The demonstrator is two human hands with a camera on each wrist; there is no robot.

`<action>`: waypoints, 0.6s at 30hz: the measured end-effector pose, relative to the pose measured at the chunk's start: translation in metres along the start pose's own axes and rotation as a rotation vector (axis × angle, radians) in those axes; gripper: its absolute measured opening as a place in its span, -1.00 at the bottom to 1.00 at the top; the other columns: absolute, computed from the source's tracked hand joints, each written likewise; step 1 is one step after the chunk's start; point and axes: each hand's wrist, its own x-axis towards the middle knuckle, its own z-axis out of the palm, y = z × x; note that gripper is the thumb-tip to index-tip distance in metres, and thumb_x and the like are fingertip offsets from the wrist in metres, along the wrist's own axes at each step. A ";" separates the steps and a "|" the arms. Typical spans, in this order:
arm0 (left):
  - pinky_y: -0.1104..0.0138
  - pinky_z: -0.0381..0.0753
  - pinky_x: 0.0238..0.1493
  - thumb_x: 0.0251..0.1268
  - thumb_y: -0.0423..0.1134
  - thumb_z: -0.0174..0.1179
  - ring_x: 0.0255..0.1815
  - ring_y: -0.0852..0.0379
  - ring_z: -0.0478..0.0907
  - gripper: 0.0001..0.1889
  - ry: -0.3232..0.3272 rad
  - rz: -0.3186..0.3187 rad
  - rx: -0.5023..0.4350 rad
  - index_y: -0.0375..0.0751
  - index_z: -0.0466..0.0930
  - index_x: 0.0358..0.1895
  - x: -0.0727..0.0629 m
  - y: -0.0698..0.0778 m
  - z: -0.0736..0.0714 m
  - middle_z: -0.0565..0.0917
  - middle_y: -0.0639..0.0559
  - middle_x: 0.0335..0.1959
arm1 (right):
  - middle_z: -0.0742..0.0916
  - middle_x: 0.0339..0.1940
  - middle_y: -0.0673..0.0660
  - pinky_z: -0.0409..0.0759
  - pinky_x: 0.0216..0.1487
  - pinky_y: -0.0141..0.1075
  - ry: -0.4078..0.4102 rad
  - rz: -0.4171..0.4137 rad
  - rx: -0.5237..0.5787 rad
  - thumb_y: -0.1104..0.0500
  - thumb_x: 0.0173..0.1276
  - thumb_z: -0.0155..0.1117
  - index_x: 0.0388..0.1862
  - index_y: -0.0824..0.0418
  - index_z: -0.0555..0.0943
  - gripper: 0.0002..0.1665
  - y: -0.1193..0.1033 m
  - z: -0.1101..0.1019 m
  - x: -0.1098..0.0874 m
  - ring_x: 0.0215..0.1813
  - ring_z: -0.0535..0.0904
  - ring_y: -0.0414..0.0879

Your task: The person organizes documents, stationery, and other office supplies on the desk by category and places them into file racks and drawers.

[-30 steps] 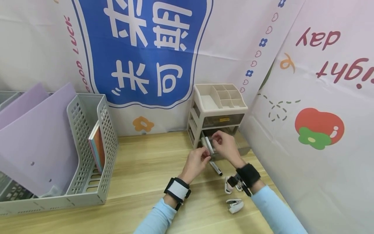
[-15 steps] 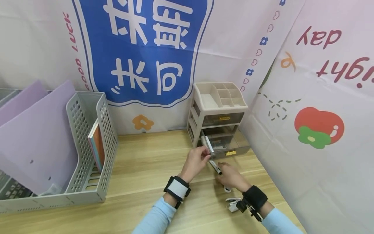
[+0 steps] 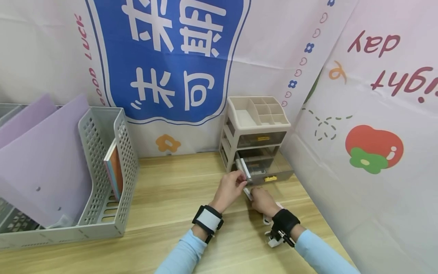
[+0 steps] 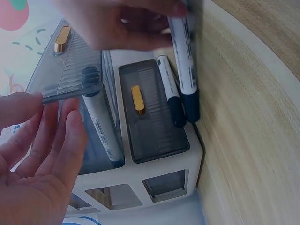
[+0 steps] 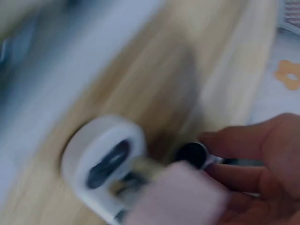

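My left hand (image 3: 230,188) pinches the front corner of a pulled-out clear grey drawer (image 3: 282,176), thumb on one side and fingers on the other in the left wrist view. A white marker (image 4: 104,129) with a dark end lies inside that drawer. Just in front of the drawer, my right hand (image 3: 264,200) grips another white marker (image 4: 183,58) with a dark cap near the table. A further marker (image 4: 169,86) lies beside it. In the right wrist view, the thumb and fingers are round the held marker's dark end (image 5: 192,154), close to a white stapler (image 5: 101,145).
The cream drawer unit (image 3: 236,141) with a divided top stands in the back corner. A pale stapler (image 3: 273,241) lies under my right wrist; a blurred pink thing (image 5: 178,197) is nearby. A grey file rack (image 3: 118,224) with purple folders (image 3: 65,160) stands at left.
My right hand has come out of the drawer, down and toward me, and has taken hold of a marker on the table. The left hand has stayed at the drawer corner.
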 end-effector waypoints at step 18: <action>0.50 0.66 -0.29 0.28 -0.38 0.32 -0.28 0.11 0.70 -0.94 0.001 -0.003 -0.002 -0.21 0.63 -0.25 0.001 -0.002 -0.002 0.75 -0.04 -0.30 | 0.74 -0.49 0.02 0.51 -0.45 -0.47 -0.260 -0.141 0.358 0.39 0.21 0.31 -0.17 0.39 0.71 -0.80 -0.001 -0.109 -0.083 -0.47 0.50 -0.41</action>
